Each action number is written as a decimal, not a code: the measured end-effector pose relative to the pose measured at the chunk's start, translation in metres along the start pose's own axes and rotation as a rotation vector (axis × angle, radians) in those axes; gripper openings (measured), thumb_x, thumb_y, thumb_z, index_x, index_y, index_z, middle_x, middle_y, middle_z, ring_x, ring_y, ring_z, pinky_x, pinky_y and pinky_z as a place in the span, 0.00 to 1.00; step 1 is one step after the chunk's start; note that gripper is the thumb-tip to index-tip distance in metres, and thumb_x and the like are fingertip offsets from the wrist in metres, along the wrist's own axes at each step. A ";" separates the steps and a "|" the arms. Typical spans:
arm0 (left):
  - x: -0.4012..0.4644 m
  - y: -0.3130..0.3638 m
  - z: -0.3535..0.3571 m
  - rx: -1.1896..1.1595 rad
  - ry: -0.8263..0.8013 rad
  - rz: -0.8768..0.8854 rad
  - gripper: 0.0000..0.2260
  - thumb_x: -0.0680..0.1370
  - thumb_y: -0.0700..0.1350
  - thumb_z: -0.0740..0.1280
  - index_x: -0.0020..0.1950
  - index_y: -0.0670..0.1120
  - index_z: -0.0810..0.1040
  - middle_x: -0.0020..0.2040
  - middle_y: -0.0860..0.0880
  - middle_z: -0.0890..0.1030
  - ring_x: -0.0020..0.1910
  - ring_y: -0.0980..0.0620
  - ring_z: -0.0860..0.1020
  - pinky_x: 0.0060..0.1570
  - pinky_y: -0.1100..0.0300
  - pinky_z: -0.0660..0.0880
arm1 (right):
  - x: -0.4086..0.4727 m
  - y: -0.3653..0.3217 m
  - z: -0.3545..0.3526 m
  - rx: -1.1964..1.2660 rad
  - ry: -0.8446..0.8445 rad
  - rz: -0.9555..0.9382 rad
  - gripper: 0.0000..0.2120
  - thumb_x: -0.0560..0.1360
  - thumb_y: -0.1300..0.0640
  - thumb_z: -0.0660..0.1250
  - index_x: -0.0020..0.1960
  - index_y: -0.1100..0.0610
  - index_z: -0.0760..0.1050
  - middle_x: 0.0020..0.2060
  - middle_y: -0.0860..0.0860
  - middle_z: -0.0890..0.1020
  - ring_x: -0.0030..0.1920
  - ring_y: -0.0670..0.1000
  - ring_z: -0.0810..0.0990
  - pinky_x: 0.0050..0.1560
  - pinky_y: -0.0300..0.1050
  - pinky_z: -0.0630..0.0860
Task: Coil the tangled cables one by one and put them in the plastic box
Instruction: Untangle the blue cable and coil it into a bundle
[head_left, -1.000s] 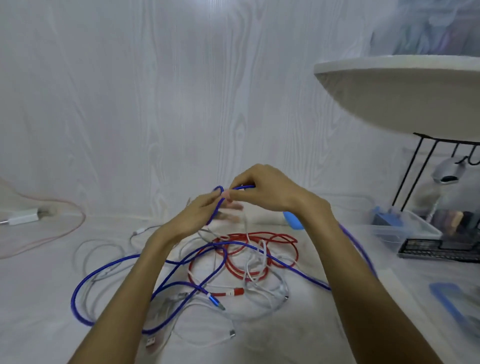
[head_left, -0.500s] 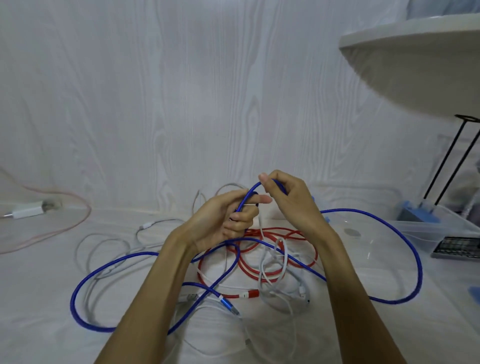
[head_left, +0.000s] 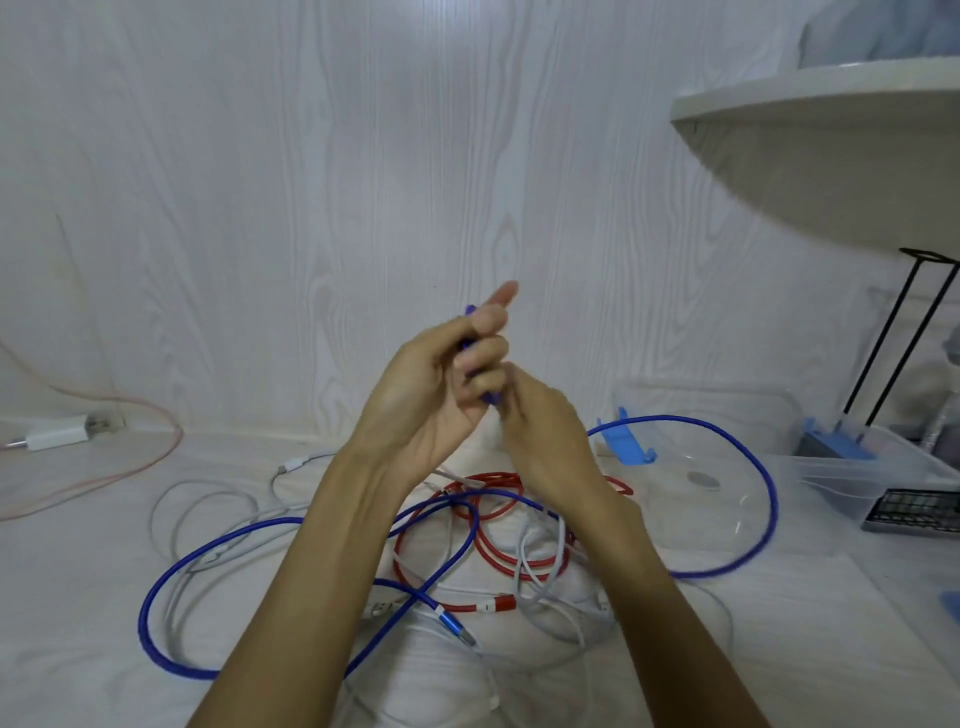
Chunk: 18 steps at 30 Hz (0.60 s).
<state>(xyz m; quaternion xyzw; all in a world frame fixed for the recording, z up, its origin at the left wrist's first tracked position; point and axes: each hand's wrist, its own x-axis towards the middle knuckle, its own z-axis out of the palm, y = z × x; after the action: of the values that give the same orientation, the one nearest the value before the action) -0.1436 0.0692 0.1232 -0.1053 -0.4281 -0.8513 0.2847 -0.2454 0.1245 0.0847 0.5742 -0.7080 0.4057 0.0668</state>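
Both hands raised together above the cable tangle, in front of the white wood-grain wall (head_left: 363, 156). Left hand (head_left: 436, 384) palm toward the camera, fingers curled and clenched around a short stretch of the blue cable (head_left: 769, 499); blue visible between the fingers and poking out above the top knuckle; index finger extended upward. Right hand (head_left: 545, 436) just beside and touching the left, back of hand toward the camera; fingertips hidden behind the left hand's fingers, so cannot tell whether gripping the blue cable or only resting against it. Blue cable running from the hands in a wide arc to the right, over the clear plastic box (head_left: 717, 410), then back toward the centre behind the right forearm; a second large blue loop lying on the white table (head_left: 78, 597) at lower left, its metal-tipped plug (head_left: 457, 626) lying among the pile below the left forearm. Red cable (head_left: 488, 551) coiled in several loops under the hands, red plug (head_left: 501, 604) pointing right at the front of the coil. White cables (head_left: 208, 499) threaded through and around the red and blue ones, still tangled. Clear plastic box open, on the table right of the pile, blue clip (head_left: 626, 441) at its near-left edge. White charger (head_left: 57, 434) with a pale pink lead (head_left: 156, 452) at far left, well apart from the pile. Second clear tub (head_left: 883, 462) at far right, beneath a white shelf (head_left: 831, 150) and black wire stand (head_left: 893, 338).
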 end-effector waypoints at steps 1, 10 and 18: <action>0.000 0.001 -0.001 -0.018 0.050 0.055 0.13 0.77 0.37 0.58 0.60 0.38 0.72 0.38 0.52 0.79 0.27 0.61 0.74 0.22 0.71 0.63 | -0.002 -0.006 0.002 -0.061 -0.066 -0.017 0.10 0.82 0.55 0.51 0.54 0.55 0.70 0.36 0.52 0.77 0.36 0.54 0.76 0.39 0.50 0.72; 0.004 -0.004 -0.039 0.889 0.318 0.216 0.08 0.83 0.39 0.55 0.56 0.44 0.73 0.61 0.52 0.79 0.57 0.55 0.79 0.66 0.57 0.69 | -0.011 -0.024 -0.029 -0.132 -0.587 -0.034 0.14 0.81 0.59 0.55 0.41 0.52 0.74 0.28 0.42 0.69 0.28 0.40 0.70 0.30 0.34 0.63; -0.009 -0.002 -0.043 1.229 -0.017 -0.419 0.09 0.83 0.46 0.56 0.51 0.52 0.75 0.48 0.53 0.84 0.39 0.54 0.84 0.40 0.70 0.75 | -0.014 -0.008 -0.080 0.054 -0.454 -0.088 0.13 0.76 0.44 0.64 0.38 0.48 0.81 0.24 0.41 0.74 0.27 0.40 0.70 0.31 0.28 0.65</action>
<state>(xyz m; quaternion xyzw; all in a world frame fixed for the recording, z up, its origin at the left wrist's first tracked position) -0.1341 0.0399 0.0921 0.1558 -0.8509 -0.4877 0.1175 -0.2637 0.1872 0.1337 0.6829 -0.6678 0.2816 -0.0920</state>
